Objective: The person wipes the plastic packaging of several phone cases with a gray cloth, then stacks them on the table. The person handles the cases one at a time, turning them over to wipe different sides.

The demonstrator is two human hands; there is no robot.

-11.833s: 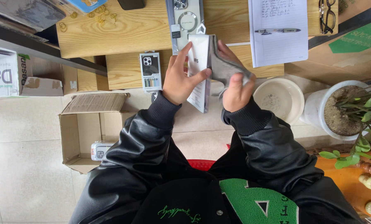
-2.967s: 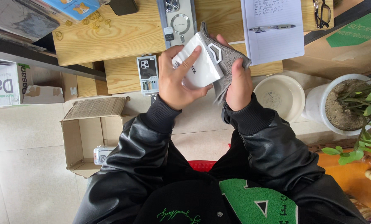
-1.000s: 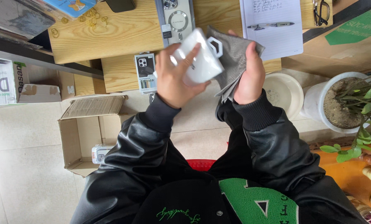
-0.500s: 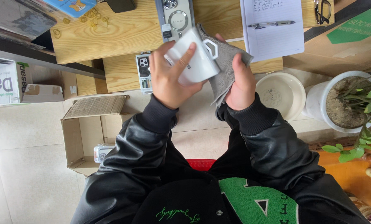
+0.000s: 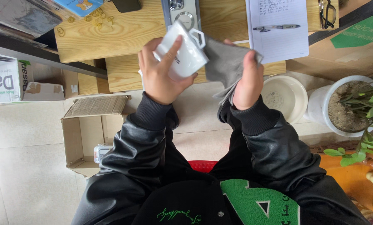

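Head view: my left hand (image 5: 163,77) gripped white mug (image 5: 183,54), raised above wooden table (image 5: 124,35) edge. My right hand (image 5: 247,81) closed around grey cloth (image 5: 224,62), cloth touching mug by handle. Notebook (image 5: 278,29) with pen (image 5: 276,28) lay beyond. Open cardboard box (image 5: 90,133) sat on floor, left.
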